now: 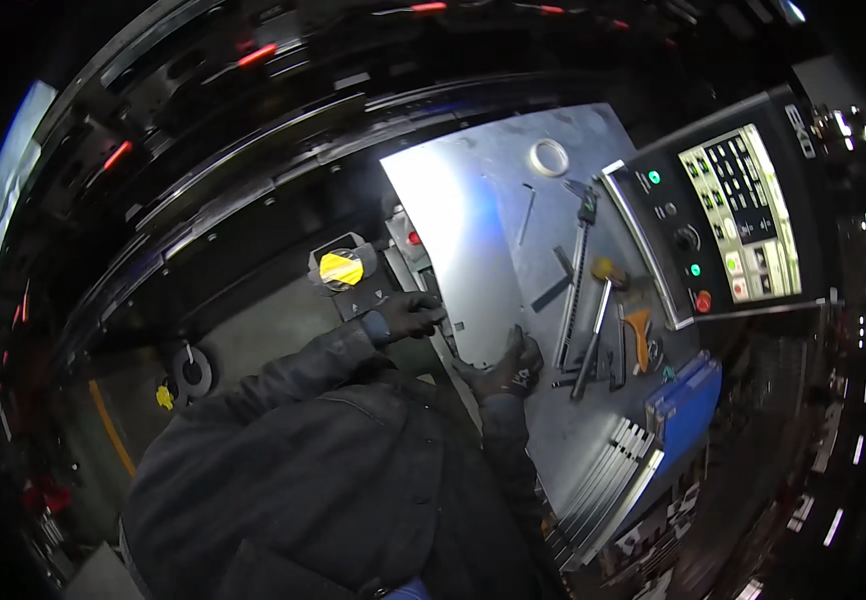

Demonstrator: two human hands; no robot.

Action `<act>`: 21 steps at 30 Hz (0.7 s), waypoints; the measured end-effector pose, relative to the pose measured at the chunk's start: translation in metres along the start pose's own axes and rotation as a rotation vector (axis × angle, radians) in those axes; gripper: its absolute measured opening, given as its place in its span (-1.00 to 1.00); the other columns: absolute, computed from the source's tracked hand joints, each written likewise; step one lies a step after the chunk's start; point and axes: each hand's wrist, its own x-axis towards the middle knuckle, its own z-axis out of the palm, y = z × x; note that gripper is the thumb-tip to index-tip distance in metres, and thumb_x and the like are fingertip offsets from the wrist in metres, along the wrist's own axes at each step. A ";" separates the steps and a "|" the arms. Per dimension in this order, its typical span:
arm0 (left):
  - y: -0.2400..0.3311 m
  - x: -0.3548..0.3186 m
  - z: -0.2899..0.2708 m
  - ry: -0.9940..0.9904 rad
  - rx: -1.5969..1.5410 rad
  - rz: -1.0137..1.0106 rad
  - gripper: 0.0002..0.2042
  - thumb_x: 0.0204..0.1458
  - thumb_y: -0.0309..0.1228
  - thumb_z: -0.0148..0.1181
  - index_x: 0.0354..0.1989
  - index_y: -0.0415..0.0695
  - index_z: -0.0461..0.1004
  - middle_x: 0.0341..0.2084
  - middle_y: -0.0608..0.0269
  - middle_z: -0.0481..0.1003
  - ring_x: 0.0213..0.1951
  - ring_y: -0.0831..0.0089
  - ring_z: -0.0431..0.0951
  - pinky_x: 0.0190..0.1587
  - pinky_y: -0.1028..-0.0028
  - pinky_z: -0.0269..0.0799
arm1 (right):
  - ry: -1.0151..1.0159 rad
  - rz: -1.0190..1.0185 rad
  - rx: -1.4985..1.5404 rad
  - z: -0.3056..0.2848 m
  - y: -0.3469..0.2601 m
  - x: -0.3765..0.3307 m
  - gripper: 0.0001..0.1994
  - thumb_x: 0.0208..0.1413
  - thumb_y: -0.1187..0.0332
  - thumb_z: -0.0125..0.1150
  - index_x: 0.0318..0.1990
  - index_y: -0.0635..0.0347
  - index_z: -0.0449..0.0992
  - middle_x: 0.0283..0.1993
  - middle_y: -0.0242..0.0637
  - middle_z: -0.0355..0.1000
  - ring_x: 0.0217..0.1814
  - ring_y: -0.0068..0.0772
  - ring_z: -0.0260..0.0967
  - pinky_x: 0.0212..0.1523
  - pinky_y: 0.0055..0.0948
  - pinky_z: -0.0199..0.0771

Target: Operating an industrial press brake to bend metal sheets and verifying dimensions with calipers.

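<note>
A thin, bright sheet metal panel [483, 290] lies over the left part of a grey metal worktable [578, 150], with small notches near its near end. Black gloves cover both hands. My left hand [408, 316] is closed at the panel's left edge, its fingertips meeting the metal. At the near right corner, my right hand [509, 368] grips the panel between thumb and fingers. Just right of the panel lie a long caliper [578, 255], a flat dark bar [551, 292] and a hammer [593, 335] with a yellowish head.
A roll of tape [550, 157] and an orange-handled tool [639, 340] lie on the table. A lit control panel [743, 220] stands at the right. Blue folders [688, 400] and stacked metal strips [608, 475] sit near right. A dark machine [283, 185] runs along the far side.
</note>
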 end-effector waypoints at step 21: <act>-0.005 -0.004 0.027 0.138 -0.357 0.385 -0.66 0.00 -0.23 0.09 -0.23 -0.29 0.36 -0.44 0.14 0.48 -0.47 0.50 0.53 -0.42 0.64 0.48 | -0.678 0.307 1.594 -0.010 0.080 0.012 -0.43 -0.05 0.36 0.15 0.13 0.26 0.12 -0.07 -0.17 0.29 -0.24 -0.30 0.34 -0.22 -0.47 0.36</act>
